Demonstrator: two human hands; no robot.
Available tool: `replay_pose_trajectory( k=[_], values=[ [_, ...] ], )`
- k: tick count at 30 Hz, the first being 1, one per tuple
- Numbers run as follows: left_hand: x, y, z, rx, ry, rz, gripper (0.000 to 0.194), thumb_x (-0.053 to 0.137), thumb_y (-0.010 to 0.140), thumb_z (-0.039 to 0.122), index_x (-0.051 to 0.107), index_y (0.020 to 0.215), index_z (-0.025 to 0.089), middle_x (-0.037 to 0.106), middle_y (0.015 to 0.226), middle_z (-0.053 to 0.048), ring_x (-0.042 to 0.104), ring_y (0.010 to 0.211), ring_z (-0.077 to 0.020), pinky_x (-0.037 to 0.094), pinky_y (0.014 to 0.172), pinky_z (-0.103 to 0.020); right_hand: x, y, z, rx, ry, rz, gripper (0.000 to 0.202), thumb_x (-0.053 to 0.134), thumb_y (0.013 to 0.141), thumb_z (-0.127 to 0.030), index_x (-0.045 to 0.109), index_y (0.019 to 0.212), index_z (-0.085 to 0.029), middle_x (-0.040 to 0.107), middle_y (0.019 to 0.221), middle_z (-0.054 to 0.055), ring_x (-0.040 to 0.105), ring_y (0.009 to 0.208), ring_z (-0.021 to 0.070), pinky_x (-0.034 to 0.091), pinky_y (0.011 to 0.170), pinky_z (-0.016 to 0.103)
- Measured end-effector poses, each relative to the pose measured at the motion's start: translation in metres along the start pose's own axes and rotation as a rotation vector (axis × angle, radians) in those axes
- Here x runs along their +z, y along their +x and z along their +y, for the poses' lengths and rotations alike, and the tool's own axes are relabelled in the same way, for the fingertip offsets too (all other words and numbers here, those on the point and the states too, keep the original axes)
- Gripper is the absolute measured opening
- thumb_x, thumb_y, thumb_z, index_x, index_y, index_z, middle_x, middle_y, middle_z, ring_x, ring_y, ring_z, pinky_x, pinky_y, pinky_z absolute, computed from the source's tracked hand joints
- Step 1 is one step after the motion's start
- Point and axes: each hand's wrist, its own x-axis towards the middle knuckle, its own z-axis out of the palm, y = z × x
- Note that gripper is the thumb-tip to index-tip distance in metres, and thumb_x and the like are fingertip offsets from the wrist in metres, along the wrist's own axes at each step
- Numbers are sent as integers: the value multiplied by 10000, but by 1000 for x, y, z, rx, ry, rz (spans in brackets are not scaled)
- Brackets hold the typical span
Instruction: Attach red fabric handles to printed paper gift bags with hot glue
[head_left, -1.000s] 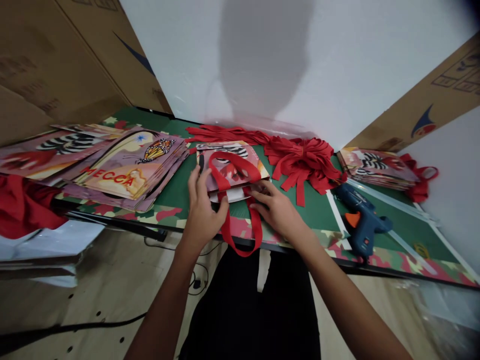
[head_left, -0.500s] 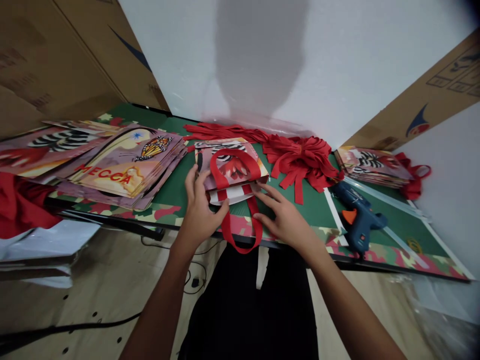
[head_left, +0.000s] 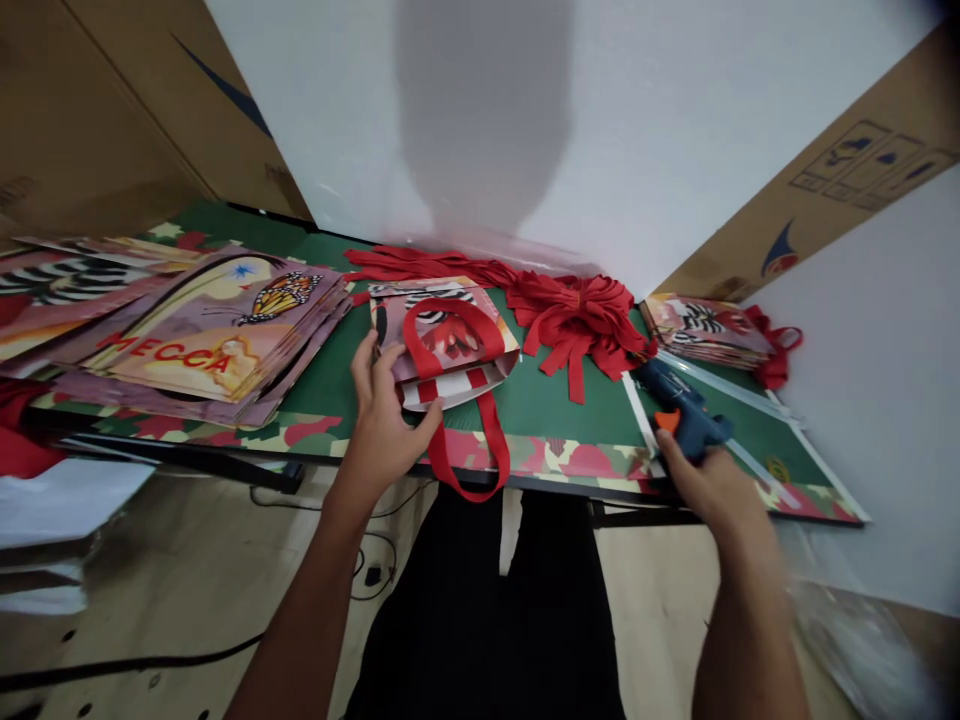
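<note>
A small printed paper bag (head_left: 450,350) lies on the green table, its mouth towards me, showing a pale inside. One red ribbon handle (head_left: 491,445) hangs over the table's front edge; the other loops over the bag's printed face. My left hand (head_left: 386,420) holds the bag at its left side, fingers on the edge and thumb by the mouth. On the right, my right hand (head_left: 716,490) is closed around the handle of a dark blue glue gun (head_left: 675,400) with an orange trigger. Its fingers are partly hidden and slightly blurred.
Flat printed bags (head_left: 202,330) are stacked at the left. Behind the bag lies a bundle of red ribbons (head_left: 577,305). Another bag stack (head_left: 705,330) sits back right. Cardboard (head_left: 97,120) and a white panel (head_left: 637,120) border the table.
My right hand has left the bag's right side, moved right and taken hold of the glue gun. My left hand stays at the bag. The view has shifted slightly right.
</note>
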Motion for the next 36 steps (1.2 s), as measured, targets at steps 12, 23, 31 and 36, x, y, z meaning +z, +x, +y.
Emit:
replay_pose_trajectory(
  k=[12, 23, 31, 36],
  values=[
    [1, 2, -1, 2, -51, 16, 768, 777, 924, 236, 388, 1586, 277, 225, 1750, -209, 296, 1682, -394, 370, 1338, -601, -10, -18, 27, 129, 1332, -267, 418, 889, 593, -249, 609, 903, -241, 717, 925, 36, 663, 707, 147, 635, 580, 218],
    [1, 0, -8, 3, -86, -38, 887, 810, 924, 313, 316, 1661, 292, 182, 1779, -212, 208, 1708, -423, 309, 1347, -635, 2, -93, -47, -226, 1449, -1068, 443, 868, 683, -315, 783, 1104, -210, 726, 892, 69, 557, 607, 162, 422, 574, 306],
    [0, -2, -10, 6, -102, -24, 894, 837, 938, 463, 337, 1661, 297, 190, 1780, -208, 208, 1708, -424, 267, 1357, -651, 23, -105, -101, -170, 1290, -1081, 399, 782, 624, -207, 835, 1019, -201, 812, 998, 63, 720, 877, 243, 540, 845, 330],
    [0, -1, -11, 3, -117, -18, 925, 865, 915, 491, 348, 1658, 302, 195, 1778, -200, 209, 1707, -427, 290, 1353, -641, 19, -106, -122, -63, 1190, -983, 393, 790, 575, -258, 826, 960, -191, 751, 799, 13, 611, 669, 179, 485, 643, 277]
  ],
)
